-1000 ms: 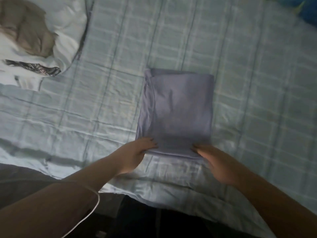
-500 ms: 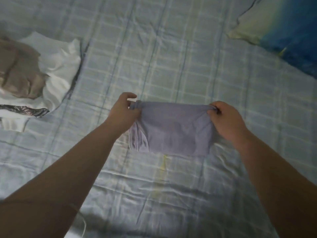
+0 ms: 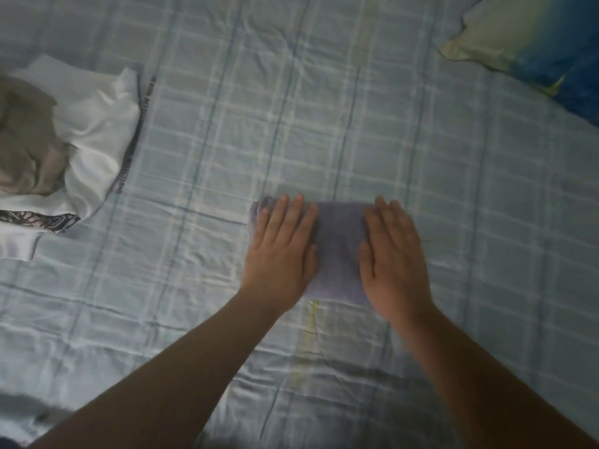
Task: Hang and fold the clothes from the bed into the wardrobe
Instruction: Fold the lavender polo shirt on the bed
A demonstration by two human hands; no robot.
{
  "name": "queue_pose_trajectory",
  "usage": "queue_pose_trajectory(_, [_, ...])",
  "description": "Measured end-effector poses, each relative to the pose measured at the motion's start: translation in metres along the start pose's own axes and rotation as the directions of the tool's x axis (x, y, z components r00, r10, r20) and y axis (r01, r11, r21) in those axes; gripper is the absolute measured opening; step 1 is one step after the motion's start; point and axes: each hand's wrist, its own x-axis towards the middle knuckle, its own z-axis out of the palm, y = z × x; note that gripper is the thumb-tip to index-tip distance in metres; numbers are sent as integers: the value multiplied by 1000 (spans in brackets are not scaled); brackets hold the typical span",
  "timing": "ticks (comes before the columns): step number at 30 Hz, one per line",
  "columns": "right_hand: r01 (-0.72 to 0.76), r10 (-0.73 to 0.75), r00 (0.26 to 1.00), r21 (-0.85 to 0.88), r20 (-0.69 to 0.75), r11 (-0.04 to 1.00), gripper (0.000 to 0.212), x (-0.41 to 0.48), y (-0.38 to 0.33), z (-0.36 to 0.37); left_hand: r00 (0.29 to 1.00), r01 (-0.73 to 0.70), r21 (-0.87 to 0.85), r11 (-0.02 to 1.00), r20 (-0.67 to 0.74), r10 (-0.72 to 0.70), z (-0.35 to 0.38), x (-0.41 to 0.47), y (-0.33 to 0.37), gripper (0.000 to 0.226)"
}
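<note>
Garment in hand: A small lavender-grey cloth garment (image 3: 337, 254), folded into a compact rectangle, is seen lying flat on the bed near the middle of the view.
Bed: The pale blue checked bed sheet (image 3: 356, 108) is creased under and around the garment.
Left hand: The left hand (image 3: 282, 251) is laid palm down on the left part of the garment, with the fingers straight and close together. Nothing is gripped.
Right hand: The right hand (image 3: 393, 257) is laid flat on the right part, with the fingers straight. It is slightly blurred, and nothing is gripped.
Between the hands: A strip of the garment is exposed, and the hands are apart from each other.
Step judged: The fold is taken to be complete and is being pressed flat.
Done: One garment is judged to be folded small enough for a shelf.
Left to do: A heap is seen at the left edge, well apart from the folded piece. In it a taupe crumpled garment (image 3: 26, 147) rests on a crumpled white satin garment (image 3: 97, 124), with a strip of black-and-white patterned fabric (image 3: 39, 220) at the near side. None of these is folded or hung.
Wardrobe: It is not in view, so what has been stored cannot be told. The folded piece is not yet carried there.
Other: A blue-and-yellow pillow (image 3: 534, 43) is seen at the far right corner.
</note>
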Motion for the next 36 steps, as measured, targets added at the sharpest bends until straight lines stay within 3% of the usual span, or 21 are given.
queue_pose_trajectory(3, [-80, 95, 985, -104, 147, 991, 57, -16, 5, 17, 990, 118, 59, 991, 67, -122, 21, -12, -12, 63])
queue_pose_trajectory(8, [-65, 79, 975, -71, 206, 995, 59, -26, 23, 35, 996, 44, 74, 996, 72, -50, 44, -43, -39, 62])
queue_pose_trajectory(12, [-67, 61, 986, 30, 154, 997, 58, -21, 18, 25, 997, 63, 0, 998, 54, -63, 28, -37, -32, 58])
queue_pose_trajectory(14, [-147, 142, 989, 156, 43, 977, 56, -21, 14, 13, 976, 215, -122, 969, -2, -217, 13, -33, -27, 58])
queue_pose_trajectory(15, [-241, 250, 968, 229, -12, 943, 55, -22, 12, 7, 925, 361, -215, 907, -36, -377, 4, -31, -26, 58])
queue_pose_trajectory(16, [-362, 387, 922, 290, -32, 886, 54, -23, 9, 1, 830, 521, -312, 794, -31, -557, -4, -29, -27, 55])
queue_pose_trajectory(18, [-587, 602, 796, 311, 57, 747, 49, -24, 6, -7, 585, 790, -331, 516, 157, -796, -14, -21, -33, 49])
queue_pose_trajectory(20, [-708, 681, 706, 203, 194, 677, 38, -22, 7, -10, 397, 918, -148, 369, 383, -834, -18, -15, -37, 58])
queue_pose_trajectory(22, [-757, 710, 649, 130, 274, 641, 37, -17, 5, -14, 318, 944, -84, 320, 501, -805, -17, -11, -36, 75])
queue_pose_trajectory(25, [-820, 751, 555, 85, 358, 565, 53, -8, 0, -15, 329, 930, -55, 363, 561, -759, -12, -6, -33, 90])
queue_pose_trajectory(29, [-853, 762, 501, 84, 411, 515, 62, 1, 9, -11, 382, 885, -30, 465, 616, -689, -13, 5, -40, 87])
queue_pose_trajectory(32, [-884, 725, 459, 178, 514, 433, 58, 5, 24, -11, 363, 920, -153, 360, 673, -644, -19, 8, -50, 81])
queue_pose_trajectory(36, [-887, 657, 441, 410, 612, 214, 34, 6, 30, -13, 387, 920, -358, 161, 762, -519, -25, 9, -59, 56])
